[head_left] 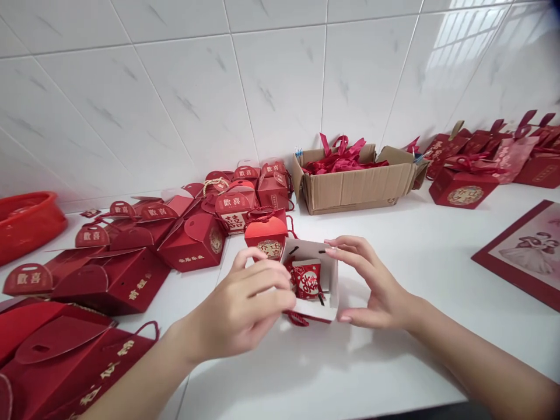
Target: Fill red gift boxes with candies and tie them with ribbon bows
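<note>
In front of me an open red gift box with a white inside stands on the white table. Inside it lies a red candy packet with a white patch and a red double-happiness sign. My left hand is at the box's left rim, its fingers curled together; what they hold, if anything, is hidden. Along the right side, my right hand spans the box, fingertips at the far rim and thumb by the near corner. A red cord hangs at the box's near side. Just behind stands a closed red box.
Several red gift boxes crowd the left and back. A cardboard box of red ribbons stands by the tiled wall. At far left is a red basin. More red boxes and a pictured flat box lie right.
</note>
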`<state>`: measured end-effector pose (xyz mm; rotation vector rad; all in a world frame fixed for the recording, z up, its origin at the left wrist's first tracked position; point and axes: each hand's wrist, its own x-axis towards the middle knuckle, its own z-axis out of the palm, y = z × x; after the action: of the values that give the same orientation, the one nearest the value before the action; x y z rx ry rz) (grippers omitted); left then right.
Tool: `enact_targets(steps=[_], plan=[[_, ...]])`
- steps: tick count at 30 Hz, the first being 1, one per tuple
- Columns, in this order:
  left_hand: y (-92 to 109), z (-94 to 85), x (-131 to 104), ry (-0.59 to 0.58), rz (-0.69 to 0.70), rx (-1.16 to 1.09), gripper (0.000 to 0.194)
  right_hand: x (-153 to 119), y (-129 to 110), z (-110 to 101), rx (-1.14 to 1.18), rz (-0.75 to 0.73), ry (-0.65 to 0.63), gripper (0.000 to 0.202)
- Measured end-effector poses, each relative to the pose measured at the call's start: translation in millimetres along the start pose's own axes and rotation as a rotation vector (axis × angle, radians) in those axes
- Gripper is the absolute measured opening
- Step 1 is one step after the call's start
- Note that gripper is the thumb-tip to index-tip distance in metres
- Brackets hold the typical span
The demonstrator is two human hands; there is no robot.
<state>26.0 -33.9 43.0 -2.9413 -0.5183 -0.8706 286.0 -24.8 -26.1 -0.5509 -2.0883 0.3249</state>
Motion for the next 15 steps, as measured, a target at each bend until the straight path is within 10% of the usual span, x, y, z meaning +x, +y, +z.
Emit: enact_targets(steps=[5,15], plan=[[15,5.9,-10,0.090,0.166,-0.008,0.022,-4,-10,0,0.158,0.027,0.110,0.031],[11,28.4,-23,0.249,0.068,-0.014,0.032,-5,-17,9,0.048,-0.077,0.227,0.037]])
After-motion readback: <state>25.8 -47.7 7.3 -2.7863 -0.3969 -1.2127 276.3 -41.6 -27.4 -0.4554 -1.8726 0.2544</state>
